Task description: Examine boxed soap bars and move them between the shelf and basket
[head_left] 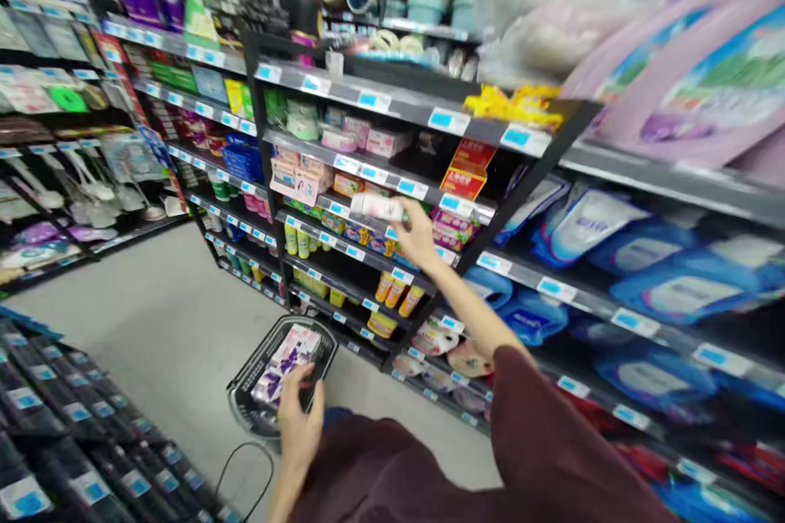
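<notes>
Stretched out toward the shelves, my right hand (pixel 418 235) is closed on one end of a white bottle (pixel 375 207), which lies nearly level. Its label has pinkish marks too blurred to read. Boxed goods on the shelf sit just behind it. Lower down, my left hand (pixel 302 417) has its fingers curved and apart, with nothing between them. It appears in front of a black shopping basket (pixel 245 380) on the floor. Inside the basket lie purple and white packages (pixel 288 364).
Black shelving (pixel 343 241) with price tags runs ahead and to the right. Blue detergent bags (pixel 680 286) fill the right shelves, and large pink jugs (pixel 693 73) stand above. A dark rack (pixel 74 433) is at lower left. Grey floor (pixel 153 294) lies between. A black cable-like loop (pixel 270 458) shows near my left forearm.
</notes>
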`<state>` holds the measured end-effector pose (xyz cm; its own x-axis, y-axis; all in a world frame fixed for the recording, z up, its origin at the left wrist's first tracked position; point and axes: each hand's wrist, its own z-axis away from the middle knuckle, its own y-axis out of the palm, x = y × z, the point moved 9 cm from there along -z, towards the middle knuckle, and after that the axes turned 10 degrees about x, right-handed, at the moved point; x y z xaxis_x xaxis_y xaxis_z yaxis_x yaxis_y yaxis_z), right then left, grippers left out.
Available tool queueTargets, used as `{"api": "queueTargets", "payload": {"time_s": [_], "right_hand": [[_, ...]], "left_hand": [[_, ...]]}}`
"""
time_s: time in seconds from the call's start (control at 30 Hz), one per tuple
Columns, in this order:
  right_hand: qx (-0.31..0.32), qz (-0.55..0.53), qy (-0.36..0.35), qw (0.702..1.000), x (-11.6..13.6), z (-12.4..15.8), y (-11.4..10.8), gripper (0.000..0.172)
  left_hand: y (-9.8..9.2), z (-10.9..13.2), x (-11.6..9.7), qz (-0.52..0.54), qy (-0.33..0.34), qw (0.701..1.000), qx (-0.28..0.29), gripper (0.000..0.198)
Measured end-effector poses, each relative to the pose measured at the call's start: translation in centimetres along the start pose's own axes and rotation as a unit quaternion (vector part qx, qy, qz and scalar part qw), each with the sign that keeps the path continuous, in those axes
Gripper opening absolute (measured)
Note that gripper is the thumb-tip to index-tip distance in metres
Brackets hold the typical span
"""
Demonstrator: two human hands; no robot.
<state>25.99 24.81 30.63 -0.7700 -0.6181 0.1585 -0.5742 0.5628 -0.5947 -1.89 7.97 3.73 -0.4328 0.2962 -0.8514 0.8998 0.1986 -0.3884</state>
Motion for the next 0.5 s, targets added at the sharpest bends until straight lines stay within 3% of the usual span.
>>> {"api": "queueTargets", "payload": {"time_s": [0.17,0.27,0.37,0.5], "right_hand": [[0.049,0.037,0.03,0.998,-8.9,-7.1,0.4,0.045],[0.08,0.069,0.028,0.994,-12.2,-10.9,1.7,0.049],[0.1,0.089,0.067,0.989,-15.0,-13.8,3.3,0.05],[0.127,0.08,0.167,0.975,-18.8,-15.8,5.7,0.047]], "left_hand": [[5.8,1.3,-2.7,0.007,0.047,0.981,0.186,0.025],[7.6,2.2,-2.7,0.014,0.046,0.962,0.268,0.024],[7.4,2.5,-2.0,0.015,0.02,0.96,0.277,0.023],[6.7,2.8,-1.0,0.012,-0.015,0.969,0.246,0.021]]}}
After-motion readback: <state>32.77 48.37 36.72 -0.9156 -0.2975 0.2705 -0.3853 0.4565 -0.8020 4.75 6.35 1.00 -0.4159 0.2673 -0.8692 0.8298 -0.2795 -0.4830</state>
